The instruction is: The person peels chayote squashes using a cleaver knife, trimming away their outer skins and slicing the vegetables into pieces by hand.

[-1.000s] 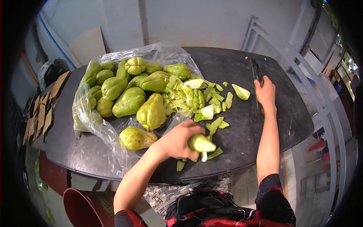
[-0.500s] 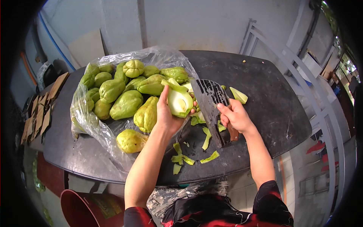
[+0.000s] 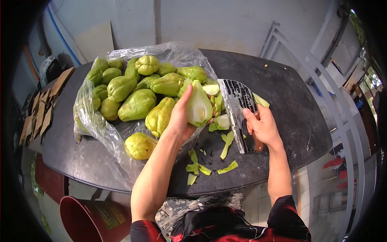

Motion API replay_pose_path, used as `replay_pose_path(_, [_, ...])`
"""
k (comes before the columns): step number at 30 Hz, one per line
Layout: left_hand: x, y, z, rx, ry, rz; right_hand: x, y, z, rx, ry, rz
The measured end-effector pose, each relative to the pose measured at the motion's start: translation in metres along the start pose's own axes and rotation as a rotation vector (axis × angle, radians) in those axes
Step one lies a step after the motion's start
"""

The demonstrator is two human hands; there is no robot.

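Nearest: the person's black-and-red shirt (image 3: pixel 217 224) and camouflage trousers (image 3: pixel 179 213), close to the near edge of a dark desk (image 3: pixel 300 135). Below the desk on the left, a red bin (image 3: pixel 93 213), its mouth partly in view.

Near part of the desk: a few strips of green peel (image 3: pixel 204 170) lie loose. Left of them, a yellowish whole chayote (image 3: pixel 139 146) on its side, on the edge of the spread plastic.

Left hand (image 3: pixel 183 121) grips a cut chayote (image 3: pixel 199 105), lifted above the desk between the bagged fruit and the blade. Thumb along its left side, fingertips just showing at the right. Pale cut face and shallow hollow turned to the viewer.

Right hand (image 3: pixel 263 128) is closed round the wooden handle of a broad knife (image 3: pixel 238 107), thumb pressed by the blade. Blade stands steeply tilted, streaked dark and pale, apart from the cut chayote in this view.

Behind the hands: a heap of peel and pale pieces (image 3: pixel 219 104), partly hidden. A pale green wedge (image 3: pixel 262 101) shows past the knife.

Farther left, a clear plastic bag (image 3: pixel 93 128) lies open around many whole green chayotes (image 3: pixel 137 105).

Beyond the desk: cardboard pieces (image 3: pixel 46 104) at left, grey metal railing (image 3: pixel 350 155) at right, pale wall (image 3: pixel 225 24) at the back.
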State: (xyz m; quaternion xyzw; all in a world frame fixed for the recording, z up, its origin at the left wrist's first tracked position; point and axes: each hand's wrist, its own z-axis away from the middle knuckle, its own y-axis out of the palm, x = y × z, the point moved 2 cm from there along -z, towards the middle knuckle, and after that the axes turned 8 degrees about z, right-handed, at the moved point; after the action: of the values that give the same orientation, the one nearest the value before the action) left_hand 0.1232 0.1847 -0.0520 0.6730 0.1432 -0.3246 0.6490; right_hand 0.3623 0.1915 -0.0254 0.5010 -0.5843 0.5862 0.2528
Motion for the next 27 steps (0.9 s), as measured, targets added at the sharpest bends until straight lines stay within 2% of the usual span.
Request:
replay_pose_path(3, [-0.003, 0.006, 0.0, 0.065, 0.099, 0.154, 0.004, 0.001, 0.009, 0.101, -0.023, -0.099])
replay_pose_path(6, [-0.004, 0.013, 0.003, 0.02, 0.15, 0.275, 0.006, 0.008, 0.012, 0.176, -0.036, -0.074])
replay_pose_path(12, [-0.008, 0.021, 0.008, 0.164, 0.207, 0.242, 0.007, 0.009, 0.014, 0.192, -0.059, -0.131])
replay_pose_path(21, [-0.018, 0.031, 0.014, 0.102, 0.278, 0.129, 0.006, 0.009, 0.012, 0.172, -0.132, -0.146])
replay_pose_path(27, [-0.009, 0.04, 0.016, 0.105, 0.302, 0.202, 0.011, 0.014, 0.013, 0.176, -0.128, -0.237])
